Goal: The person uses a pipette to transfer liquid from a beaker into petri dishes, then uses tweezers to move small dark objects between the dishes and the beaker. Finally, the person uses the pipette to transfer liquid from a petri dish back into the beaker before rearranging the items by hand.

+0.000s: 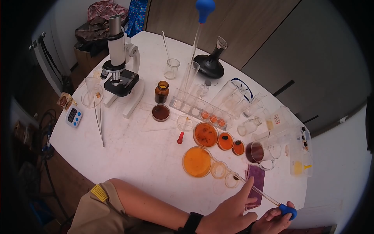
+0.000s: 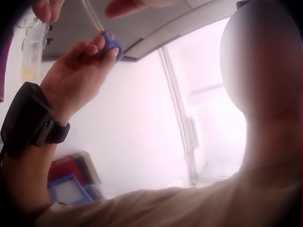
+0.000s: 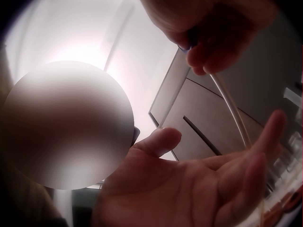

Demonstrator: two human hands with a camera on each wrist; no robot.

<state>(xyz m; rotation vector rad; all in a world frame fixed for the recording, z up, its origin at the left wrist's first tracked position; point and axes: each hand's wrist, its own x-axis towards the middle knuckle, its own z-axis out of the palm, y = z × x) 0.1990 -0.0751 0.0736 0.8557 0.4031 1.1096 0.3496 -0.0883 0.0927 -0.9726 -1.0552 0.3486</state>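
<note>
My right hand (image 1: 276, 221) grips the blue rubber bulb (image 1: 288, 211) of a glass pipette at the table's near right edge. From the bulb, the slender glass tube (image 1: 269, 197) slants up and left, passing over a purple packet (image 1: 256, 180) and two small clear dishes (image 1: 219, 170) towards the large dish of yellow-orange medium (image 1: 197, 162). My left hand (image 1: 230, 208) is beside the tube, index finger stretched out, holding nothing. In the right wrist view the left hand (image 3: 189, 189) shows its open palm below the tube. The left wrist view shows fingers wrapped round the bulb (image 2: 111, 46).
A test-tube rack (image 1: 194, 109) crosses the middle, with orange dishes (image 1: 205, 134) before it. Glass bottles (image 1: 249, 126) and a beaker of dark liquid (image 1: 255, 152) crowd the right. A microscope (image 1: 117, 50) stands back left; tweezers (image 1: 98, 121) and a timer (image 1: 73, 116) lie left.
</note>
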